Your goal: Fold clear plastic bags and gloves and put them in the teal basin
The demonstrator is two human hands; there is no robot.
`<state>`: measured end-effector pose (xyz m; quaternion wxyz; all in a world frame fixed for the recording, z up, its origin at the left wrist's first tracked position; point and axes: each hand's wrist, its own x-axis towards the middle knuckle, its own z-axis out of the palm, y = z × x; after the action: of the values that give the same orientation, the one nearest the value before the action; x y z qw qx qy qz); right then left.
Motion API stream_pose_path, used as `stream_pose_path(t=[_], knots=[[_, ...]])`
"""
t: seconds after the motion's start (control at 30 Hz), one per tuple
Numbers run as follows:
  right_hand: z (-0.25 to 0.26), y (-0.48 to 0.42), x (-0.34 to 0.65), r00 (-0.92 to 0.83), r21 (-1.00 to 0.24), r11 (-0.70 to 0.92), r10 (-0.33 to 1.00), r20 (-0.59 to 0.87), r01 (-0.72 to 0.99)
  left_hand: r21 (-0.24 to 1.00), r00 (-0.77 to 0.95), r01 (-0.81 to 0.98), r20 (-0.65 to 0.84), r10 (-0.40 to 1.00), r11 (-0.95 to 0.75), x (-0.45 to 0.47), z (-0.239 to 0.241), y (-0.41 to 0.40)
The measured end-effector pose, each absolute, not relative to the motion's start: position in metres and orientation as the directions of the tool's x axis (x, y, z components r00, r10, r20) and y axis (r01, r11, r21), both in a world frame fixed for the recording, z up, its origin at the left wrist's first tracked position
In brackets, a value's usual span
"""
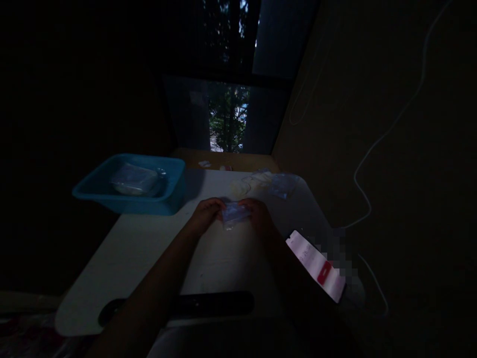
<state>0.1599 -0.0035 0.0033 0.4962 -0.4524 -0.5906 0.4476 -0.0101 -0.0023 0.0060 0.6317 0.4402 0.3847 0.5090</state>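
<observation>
The scene is very dim. Both my hands meet over the middle of a white table [156,258]. Between them is a small clear plastic bag [234,215]. My left hand [206,212] pinches its left edge with curled fingers. On the bag's right edge my right hand [258,213] is closed in the same way. What is inside the bag cannot be made out.
A blue plastic tray [169,198] holding clear bags stands at the table's back left. More clear bags and pale round pieces [266,183] lie behind my hands. A lit phone [317,265] rests at the right edge, a dark flat bar [208,304] near the front. White cables hang on the right wall.
</observation>
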Motion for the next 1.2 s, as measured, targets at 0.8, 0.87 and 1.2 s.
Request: stream_pose_path(t=[0.8,0.87,1.2], knots=[[-0.006,0.001,0.149,-0.037,-0.995,0.094,0.995,0.094,-0.017,0.986,0.162,-0.164,0.013,0.987,0.014,-0.007,0.001,-0.004],[-0.006,0.002,0.149,-0.038,-0.995,0.101,0.994,0.101,-0.002,0.988,0.163,-0.157,0.03,0.986,-0.004,-0.006,0.003,-0.004],[-0.011,0.002,0.148,0.008,-0.99,0.113,0.994,0.113,-0.08,0.988,0.064,-0.155,0.002,0.998,0.008,-0.004,0.004,-0.007]])
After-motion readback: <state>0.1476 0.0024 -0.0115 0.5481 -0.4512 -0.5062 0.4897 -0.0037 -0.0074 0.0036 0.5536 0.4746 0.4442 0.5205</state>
